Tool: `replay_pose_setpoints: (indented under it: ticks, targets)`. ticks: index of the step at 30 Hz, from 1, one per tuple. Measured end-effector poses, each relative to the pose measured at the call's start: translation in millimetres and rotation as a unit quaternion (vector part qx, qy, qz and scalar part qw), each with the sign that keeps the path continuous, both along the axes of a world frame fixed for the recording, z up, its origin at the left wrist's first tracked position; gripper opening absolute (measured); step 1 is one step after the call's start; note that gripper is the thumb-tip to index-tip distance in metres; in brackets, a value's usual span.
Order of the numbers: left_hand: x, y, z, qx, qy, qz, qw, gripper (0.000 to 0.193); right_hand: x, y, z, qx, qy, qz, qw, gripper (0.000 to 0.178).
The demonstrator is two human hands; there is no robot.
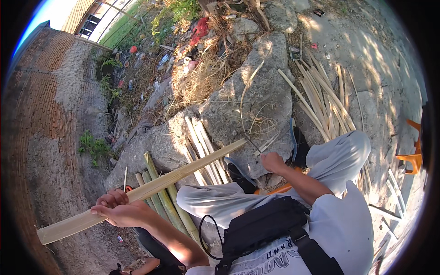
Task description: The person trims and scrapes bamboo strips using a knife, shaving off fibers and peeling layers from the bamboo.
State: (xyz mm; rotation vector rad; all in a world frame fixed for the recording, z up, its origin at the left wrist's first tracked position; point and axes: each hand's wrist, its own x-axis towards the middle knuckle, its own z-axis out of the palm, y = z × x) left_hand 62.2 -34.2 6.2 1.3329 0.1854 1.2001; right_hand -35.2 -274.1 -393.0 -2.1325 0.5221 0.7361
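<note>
A long split bamboo strip [183, 172] slants across the view from lower left to the middle. My left hand [114, 209] is closed round it near its wide lower-left end. My right hand [272, 162] is closed on a knife, its handle hidden in my fist. The thin dark knife blade [253, 144] meets the strip's far end. From there a thin bamboo shaving [243, 98] curls up and away. More loose shavings [268, 126] lie on the rock beside my right hand.
Split bamboo strips [201, 144] lean beside my left foot; more strips [323, 94] lie in a pile at far right. Green bamboo poles [167, 197] lie under my left forearm. A brick wall [46, 105] stands left, an orange chair [412, 156] right. Another person's arm [147, 265] shows at lower left.
</note>
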Motion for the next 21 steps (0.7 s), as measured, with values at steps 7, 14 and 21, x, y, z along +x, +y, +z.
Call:
replay_pose_setpoints:
  ticks: [7,14,21]
  targets:
    - [-2,-16,3,-0.022,-0.001,0.01,1.0,0.046,-31,-3,-29,-0.007,-0.051,0.012,0.999,0.056]
    - [0,5,1,0.008,0.001,0.023,1.0,0.044,-16,17,43,0.026,-0.107,0.068,0.992,0.057]
    - [3,18,-5,0.02,0.018,0.024,0.999,0.047,-39,10,-43,-0.034,-0.033,-0.029,0.998,0.056]
